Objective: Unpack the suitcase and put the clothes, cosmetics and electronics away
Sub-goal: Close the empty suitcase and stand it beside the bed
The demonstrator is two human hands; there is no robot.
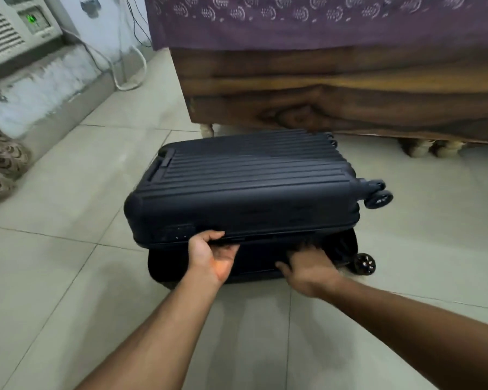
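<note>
A dark navy hard-shell suitcase (245, 184) with ribbed top lies flat on the tiled floor, its wheels pointing right. Its upper half is lifted a little off the lower half (169, 266), leaving a dark gap along the near edge. My left hand (213, 254) grips the near rim of the upper half, fingers curled under it beside the combination lock (178, 232). My right hand (307, 267) reaches into the gap farther right, fingertips hidden inside. The contents are not visible.
A wooden bed frame (335, 91) with a purple patterned cover (293, 21) stands just behind the suitcase. An air conditioner unit (12, 29) and loose cables (124, 68) are at the back left wall. A patterned fabric (0, 164) lies at the left edge.
</note>
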